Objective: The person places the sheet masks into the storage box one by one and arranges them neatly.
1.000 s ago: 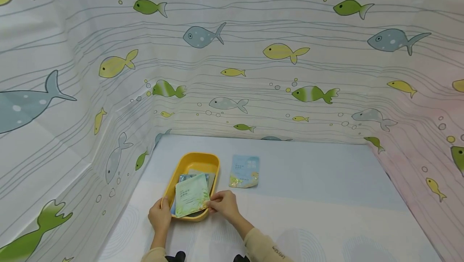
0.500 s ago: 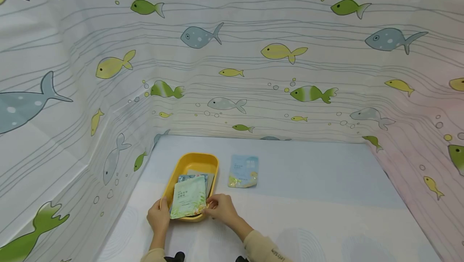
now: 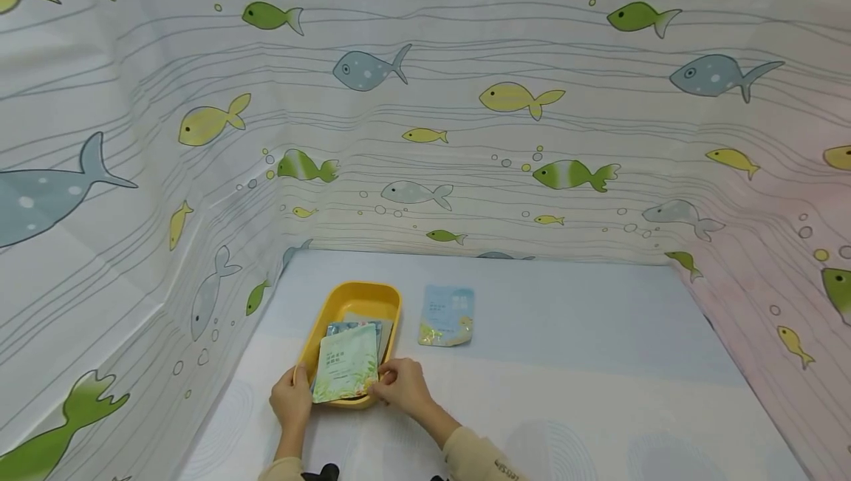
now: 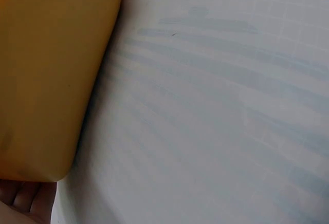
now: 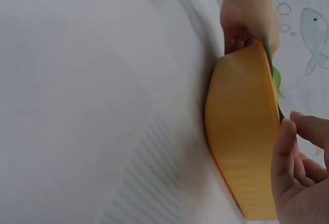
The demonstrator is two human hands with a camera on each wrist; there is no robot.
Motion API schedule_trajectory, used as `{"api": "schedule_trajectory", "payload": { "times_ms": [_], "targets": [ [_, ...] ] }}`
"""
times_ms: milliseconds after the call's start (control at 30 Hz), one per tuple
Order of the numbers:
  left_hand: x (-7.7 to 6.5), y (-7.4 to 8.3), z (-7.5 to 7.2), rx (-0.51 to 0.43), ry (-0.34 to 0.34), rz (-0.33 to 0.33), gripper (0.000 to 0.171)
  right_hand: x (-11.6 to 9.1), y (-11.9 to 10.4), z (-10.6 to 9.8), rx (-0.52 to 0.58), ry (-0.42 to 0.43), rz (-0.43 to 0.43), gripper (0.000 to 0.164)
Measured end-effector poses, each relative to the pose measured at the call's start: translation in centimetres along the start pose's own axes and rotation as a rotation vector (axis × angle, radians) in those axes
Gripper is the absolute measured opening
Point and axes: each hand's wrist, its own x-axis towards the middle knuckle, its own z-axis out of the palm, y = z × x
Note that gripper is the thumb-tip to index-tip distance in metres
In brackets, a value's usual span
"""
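A yellow plastic tray (image 3: 362, 293) with rounded corners stands on the table, left of centre. My left hand (image 3: 291, 398) grips its left side near the front corner, thumb at the rim. In the left wrist view, curled fingers (image 4: 31, 198) show against the tray's outer wall. A light green flat sachet (image 3: 346, 364), printed with leaves, lies tilted over the tray's front half. My right hand (image 3: 404, 388) pinches its lower right corner between thumb and forefinger, beside the right rim. Under it, partly hidden, are a blue patterned sachet (image 3: 335, 328) and a greyish one (image 3: 386, 335).
A light blue sachet (image 3: 447, 315) lies flat on the white and pale blue table (image 3: 565, 333), right of the tray. Fish-printed sheeting (image 3: 505, 156) rises around the back and both sides.
The green sachet has shifted slightly left and lower over the tray, the right hand moving along with it. The left hand stays at the tray's side.
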Motion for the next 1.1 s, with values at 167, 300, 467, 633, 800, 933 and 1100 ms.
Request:
{"api": "schedule_trajectory", "payload": {
  "times_ms": [167,300,467,633,800,933,1100],
  "targets": [
    [0.0,-0.1,0.0,0.001,0.012,0.004,0.026,0.2,-0.6,-0.1,0.277,0.041,0.211,0.008],
    [0.0,-0.3,0.0,0.002,0.018,0.012,0.025,0.3,-0.9,-0.3,0.335,0.063,0.286,0.004],
    [0.0,-0.3,0.0,0.002,0.015,0.011,0.025,0.2,-1.0,-0.3,0.360,0.083,0.319,0.004],
    [0.0,-0.2,0.0,-0.003,0.013,0.003,0.026,0.2,-1.1,-0.4,0.354,0.088,0.335,0.005],
    [0.0,-0.2,0.1,0.002,0.012,0.006,0.026,0.1,-1.2,-0.5,0.357,0.101,0.340,0.006],
    [0.1,-0.3,0.1,0.001,0.011,0.011,0.026,0.1,-1.2,-0.6,0.371,0.132,0.337,0.007],
    [0.1,-0.4,0.1,-0.003,0.017,0.011,0.026,0.3,-0.9,-0.2,0.378,0.197,0.323,0.007]
  ]
}}
